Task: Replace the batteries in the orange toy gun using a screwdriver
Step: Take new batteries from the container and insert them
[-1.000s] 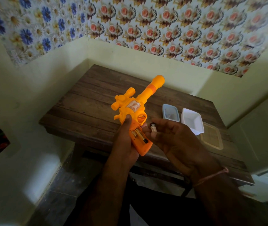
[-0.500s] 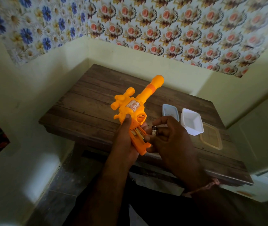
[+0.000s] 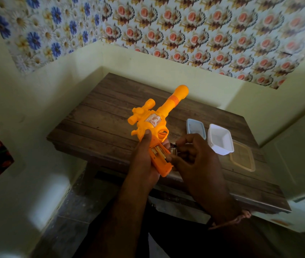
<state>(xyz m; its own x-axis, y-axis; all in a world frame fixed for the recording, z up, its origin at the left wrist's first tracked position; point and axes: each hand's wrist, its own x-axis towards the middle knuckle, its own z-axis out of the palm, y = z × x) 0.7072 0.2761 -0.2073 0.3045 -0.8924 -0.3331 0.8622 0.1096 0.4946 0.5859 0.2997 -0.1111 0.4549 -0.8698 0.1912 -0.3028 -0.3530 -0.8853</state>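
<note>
Floral wallpaper is running across the top of the frame above pale yellow walls, and a dark wooden table (image 3: 99, 127) is filling the middle. You are holding the orange toy gun (image 3: 153, 127) at centre frame, barrel pointing toward the upper right, with your left hand (image 3: 142, 157) wrapped around its grip and the thumb lying up along the body. The battery compartment (image 3: 158, 152) in the grip is standing open, with what looks like one cell already seated. Your right hand (image 3: 190, 157) is pinching a battery (image 3: 173, 148) between curled fingers and thumb, just beside the open bay.

Right of centre, a blue-rimmed container (image 3: 195, 130), a white tub (image 3: 220, 139) and a clear lid (image 3: 242, 158) are sitting on the table. No screwdriver is showing.

Risks, as I judge them: the cell could be going in with its polarity reversed, since the dim light is hiding the markings; it could also be slipping from your fingertips and dropping to the floor, because you are working over the table's near edge rather than above the top.

Compared with a second ago, your right hand is now closed down over the battery and sitting nearer the compartment; the gun is barely shifting.
</note>
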